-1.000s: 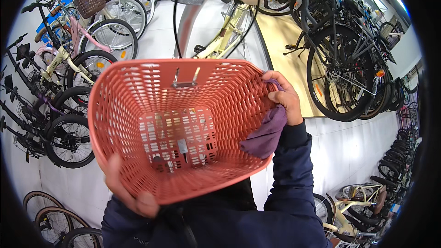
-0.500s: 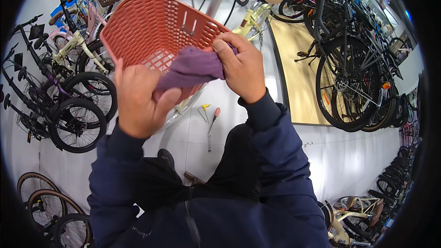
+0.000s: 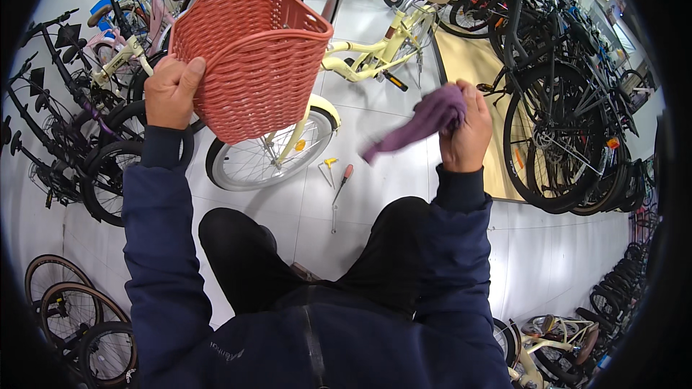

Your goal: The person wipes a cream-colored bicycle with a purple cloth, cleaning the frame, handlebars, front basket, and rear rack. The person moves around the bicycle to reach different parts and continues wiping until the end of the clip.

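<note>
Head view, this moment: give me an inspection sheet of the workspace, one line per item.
Surface: white tiled floor, bare patches between bicycles.
Job's things: orange woven basket held up; purple cloth hanging loose.
Clutter: screwdriver and a small yellow-handled tool on the floor.
Grippers: left hand grips the basket's side; right hand clutches the cloth, apart from the basket.
Cables: nothing seen.
Surroundings: cream bicycle ahead, rows of parked bicycles on both sides, tan mat at right.
</note>
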{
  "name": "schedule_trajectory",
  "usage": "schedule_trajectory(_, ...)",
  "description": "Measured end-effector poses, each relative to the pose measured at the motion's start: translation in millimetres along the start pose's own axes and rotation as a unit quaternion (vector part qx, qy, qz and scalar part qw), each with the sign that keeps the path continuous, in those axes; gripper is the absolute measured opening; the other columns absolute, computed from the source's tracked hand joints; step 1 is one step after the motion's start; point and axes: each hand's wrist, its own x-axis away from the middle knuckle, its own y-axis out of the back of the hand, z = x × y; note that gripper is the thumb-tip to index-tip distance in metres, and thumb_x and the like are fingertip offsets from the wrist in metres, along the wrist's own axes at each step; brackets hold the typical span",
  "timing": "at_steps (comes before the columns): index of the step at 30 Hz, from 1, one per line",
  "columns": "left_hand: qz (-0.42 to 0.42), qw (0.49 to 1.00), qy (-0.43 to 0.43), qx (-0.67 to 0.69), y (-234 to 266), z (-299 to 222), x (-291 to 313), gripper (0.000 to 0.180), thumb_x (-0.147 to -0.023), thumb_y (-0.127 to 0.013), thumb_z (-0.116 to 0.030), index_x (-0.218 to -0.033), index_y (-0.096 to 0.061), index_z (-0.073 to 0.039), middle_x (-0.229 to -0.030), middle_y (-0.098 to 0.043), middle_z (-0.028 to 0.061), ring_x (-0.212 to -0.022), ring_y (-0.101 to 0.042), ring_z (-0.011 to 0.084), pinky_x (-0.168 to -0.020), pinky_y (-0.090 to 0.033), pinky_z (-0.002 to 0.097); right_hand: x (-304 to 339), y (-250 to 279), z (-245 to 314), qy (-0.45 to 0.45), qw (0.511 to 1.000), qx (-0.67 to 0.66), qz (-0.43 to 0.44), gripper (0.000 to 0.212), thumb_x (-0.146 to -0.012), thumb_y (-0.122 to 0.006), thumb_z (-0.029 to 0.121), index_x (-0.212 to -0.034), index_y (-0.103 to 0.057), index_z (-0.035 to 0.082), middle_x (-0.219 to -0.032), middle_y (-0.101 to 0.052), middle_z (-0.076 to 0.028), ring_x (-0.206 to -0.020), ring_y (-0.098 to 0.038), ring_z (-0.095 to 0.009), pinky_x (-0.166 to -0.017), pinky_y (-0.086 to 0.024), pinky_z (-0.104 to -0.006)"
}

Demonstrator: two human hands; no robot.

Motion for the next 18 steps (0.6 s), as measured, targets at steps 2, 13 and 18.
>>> schedule_trajectory(2,0.002,1.000,0.010,0.015,9.1,14.4,5.0,0.049,-0.098,-0.067,-0.027,-0.062,-0.049,0.000,-0.060,-0.039,0.0063,-0.063,-0.039,0.0216,-0.090,-0.046,0.0382,4.6,19.6,-18.5,0.006,0.999,-0.010,-0.048,0.028,-0.105,-0.054,0.024,-0.112,-0.058,-0.003,-0.097,-0.066,-0.012,-0.072,-0.062,-0.015,-0.057,-0.051,-0.0250)
schedule_trajectory(13,-0.024,0.996,0.047,0.069,81.8,55.9,45.5,0.041,-0.101,-0.063,-0.026,-0.074,-0.061,0.005,-0.075,-0.057,0.0015,-0.083,-0.055,0.0143,-0.110,-0.037,0.0441,40.0,35.2,-159.4,-0.248,0.967,-0.061,-0.020,0.029,-0.106,-0.051,0.029,-0.104,-0.058,0.001,-0.076,-0.058,-0.007,-0.050,-0.050,-0.014,-0.040,-0.037,-0.0270)
schedule_trajectory(18,-0.013,0.978,0.128,0.167,104.7,92.4,41.9,0.034,-0.100,-0.063,-0.023,-0.098,-0.073,0.010,-0.105,-0.070,0.0095,-0.102,-0.062,0.0161,-0.112,-0.035,0.0398,58.4,8.0,-210.3,-0.319,0.944,-0.077,0.030,0.022,-0.104,-0.056,0.022,-0.102,-0.058,0.001,-0.079,-0.062,-0.007,-0.052,-0.052,-0.013,-0.042,-0.039,-0.0255)
